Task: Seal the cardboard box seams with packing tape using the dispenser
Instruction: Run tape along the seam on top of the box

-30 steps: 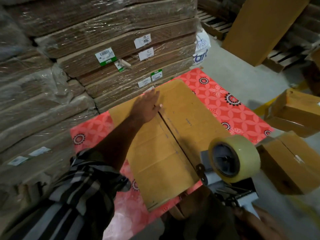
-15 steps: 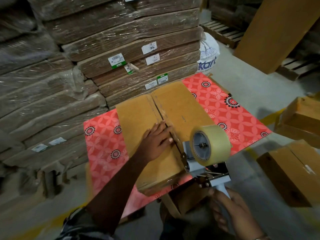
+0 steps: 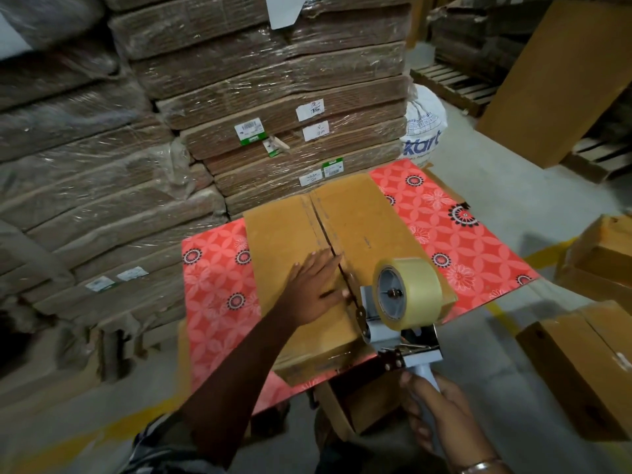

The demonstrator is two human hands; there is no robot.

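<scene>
My left hand (image 3: 316, 292) presses flat, fingers spread, on the cardboard box (image 3: 284, 241) beside its centre seam (image 3: 323, 230); my right hand (image 3: 434, 408) fingers grip the tape dispenser (image 3: 403, 302) handle.

Dispenser (image 3: 393, 331) nose covers the near stretch of the box (image 3: 284, 241) seam, so contact of tape with cardboard cannot be told; tape roll (image 3: 408, 294) hides the box's near right corner; left hand (image 3: 313, 290) lies flat over part of the left flap, cardboard beneath unseen; right hand (image 3: 432, 410) wraps the handle, most of it hidden, wrist cut by the bottom edge; sleeve (image 3: 160, 449) cut off at the bottom edge; labels (image 3: 313, 121) on the wrapped stacks (image 3: 273, 83) too small to read; white sack (image 3: 425, 128) print partly hidden behind the stacks; side boxes (image 3: 581, 367) cut by the right edge.
</scene>
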